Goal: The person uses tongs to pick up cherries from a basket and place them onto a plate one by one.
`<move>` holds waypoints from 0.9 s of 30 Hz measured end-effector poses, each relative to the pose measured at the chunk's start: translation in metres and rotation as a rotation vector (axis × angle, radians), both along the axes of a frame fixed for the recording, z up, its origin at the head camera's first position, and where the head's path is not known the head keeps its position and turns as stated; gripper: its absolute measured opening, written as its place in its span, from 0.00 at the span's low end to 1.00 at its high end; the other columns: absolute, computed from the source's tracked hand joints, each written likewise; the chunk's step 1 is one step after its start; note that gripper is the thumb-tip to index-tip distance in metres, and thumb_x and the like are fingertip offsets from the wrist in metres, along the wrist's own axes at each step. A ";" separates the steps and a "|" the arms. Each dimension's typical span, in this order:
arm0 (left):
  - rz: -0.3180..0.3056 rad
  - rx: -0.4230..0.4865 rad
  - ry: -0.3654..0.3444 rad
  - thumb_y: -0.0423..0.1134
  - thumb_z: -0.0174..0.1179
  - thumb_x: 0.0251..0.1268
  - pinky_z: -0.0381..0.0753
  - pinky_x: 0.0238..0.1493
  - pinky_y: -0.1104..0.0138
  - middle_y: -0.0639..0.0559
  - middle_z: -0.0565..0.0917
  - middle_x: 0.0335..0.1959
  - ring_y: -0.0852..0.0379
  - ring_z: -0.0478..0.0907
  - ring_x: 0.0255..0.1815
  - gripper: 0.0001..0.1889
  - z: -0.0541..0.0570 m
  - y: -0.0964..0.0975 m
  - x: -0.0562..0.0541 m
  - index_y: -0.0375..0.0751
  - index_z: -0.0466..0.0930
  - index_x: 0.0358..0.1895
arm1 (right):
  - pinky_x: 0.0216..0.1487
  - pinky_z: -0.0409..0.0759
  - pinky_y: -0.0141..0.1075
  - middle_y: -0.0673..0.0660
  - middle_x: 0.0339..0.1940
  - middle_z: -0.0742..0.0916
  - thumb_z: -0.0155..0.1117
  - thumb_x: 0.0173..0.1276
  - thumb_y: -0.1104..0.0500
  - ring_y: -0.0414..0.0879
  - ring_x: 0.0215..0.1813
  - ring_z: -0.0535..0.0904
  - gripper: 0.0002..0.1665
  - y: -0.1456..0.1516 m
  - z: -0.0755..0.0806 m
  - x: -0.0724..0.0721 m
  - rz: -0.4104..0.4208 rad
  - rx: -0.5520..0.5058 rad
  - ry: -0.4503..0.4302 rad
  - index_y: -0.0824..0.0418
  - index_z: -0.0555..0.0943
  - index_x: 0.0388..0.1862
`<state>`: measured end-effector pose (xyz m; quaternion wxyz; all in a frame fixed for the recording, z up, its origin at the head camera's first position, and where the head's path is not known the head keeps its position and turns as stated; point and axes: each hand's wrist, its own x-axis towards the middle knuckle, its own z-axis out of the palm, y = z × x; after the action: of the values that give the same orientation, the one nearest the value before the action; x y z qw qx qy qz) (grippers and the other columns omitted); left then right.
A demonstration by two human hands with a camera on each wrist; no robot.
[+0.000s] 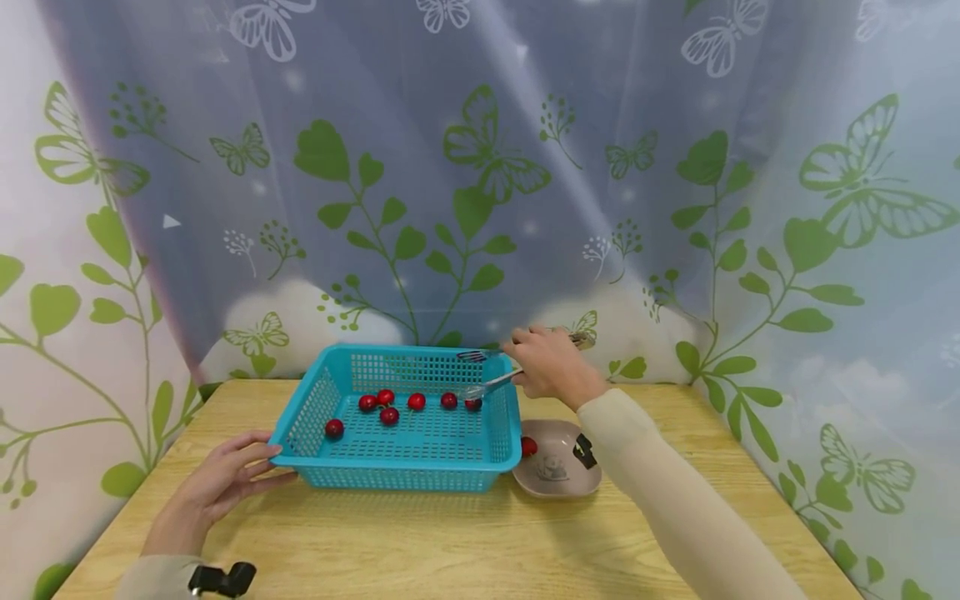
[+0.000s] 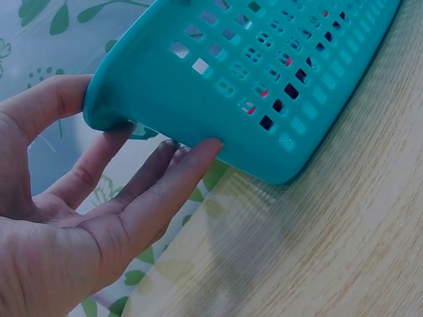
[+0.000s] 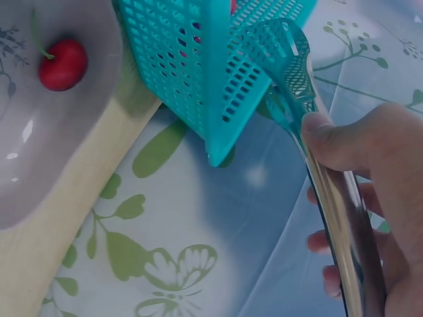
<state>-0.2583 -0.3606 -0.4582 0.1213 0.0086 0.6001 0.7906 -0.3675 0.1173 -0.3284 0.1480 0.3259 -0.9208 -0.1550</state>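
Observation:
My left hand (image 1: 225, 479) grips the front left corner of a blue plastic basket (image 1: 397, 463). In the left wrist view its fingers (image 2: 175, 181) lie against the rim and outer wall. Metal tongs (image 3: 334, 201) are held in my right hand (image 1: 553, 365), above the basket's right side. The tong arms are spread, and the lower tip overlaps a cherry (image 1: 472, 405) at the right end of the basket in the head view. Several other red cherries (image 1: 388, 416) lie on the basket floor, and no cherry shows between the tong tips.
A pinkish-grey dish (image 1: 551, 487) stands close to the basket's right side, partly below my right forearm. One cherry with a green stem (image 3: 63, 65) lies in it. The wooden table (image 1: 420, 542) meets a patterned curtain (image 1: 420, 250) at the back.

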 end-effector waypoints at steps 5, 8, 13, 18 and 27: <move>-0.018 -0.002 0.011 0.29 0.52 0.80 0.89 0.63 0.48 0.55 0.83 0.49 0.57 0.88 0.49 0.14 0.000 0.000 -0.001 0.51 0.85 0.43 | 0.45 0.93 0.52 0.57 0.60 0.85 0.71 0.70 0.45 0.57 0.56 0.82 0.28 -0.013 0.007 -0.005 -0.006 0.055 -0.016 0.53 0.82 0.66; -0.024 -0.002 0.019 0.29 0.52 0.79 0.89 0.63 0.48 0.55 0.83 0.49 0.56 0.88 0.49 0.13 0.001 0.000 -0.001 0.50 0.85 0.43 | 0.45 0.93 0.50 0.56 0.60 0.85 0.72 0.69 0.46 0.57 0.56 0.82 0.27 -0.020 0.011 -0.007 -0.014 0.067 -0.043 0.53 0.83 0.65; -0.014 -0.004 0.023 0.29 0.52 0.79 0.89 0.63 0.48 0.55 0.83 0.49 0.57 0.88 0.49 0.13 0.002 0.001 0.001 0.50 0.85 0.43 | 0.48 0.92 0.49 0.53 0.58 0.86 0.71 0.70 0.46 0.55 0.53 0.82 0.21 -0.030 0.012 -0.011 -0.054 0.096 -0.063 0.50 0.86 0.58; -0.031 -0.003 0.031 0.29 0.53 0.79 0.89 0.63 0.48 0.56 0.83 0.48 0.57 0.88 0.49 0.13 0.001 0.003 0.002 0.50 0.85 0.42 | 0.45 0.90 0.45 0.52 0.54 0.86 0.67 0.72 0.52 0.52 0.50 0.81 0.10 -0.038 0.006 -0.014 -0.116 0.139 -0.114 0.50 0.88 0.48; -0.006 0.001 0.033 0.30 0.53 0.79 0.90 0.62 0.49 0.56 0.84 0.48 0.58 0.88 0.49 0.13 0.000 0.002 0.002 0.51 0.85 0.43 | 0.33 0.82 0.39 0.50 0.38 0.88 0.68 0.72 0.54 0.46 0.34 0.77 0.04 -0.057 -0.001 -0.015 -0.204 0.208 -0.124 0.51 0.85 0.35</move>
<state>-0.2563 -0.3584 -0.4580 0.1138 0.0233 0.6015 0.7904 -0.3825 0.0604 -0.3291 0.0396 0.2530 -0.9356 -0.2432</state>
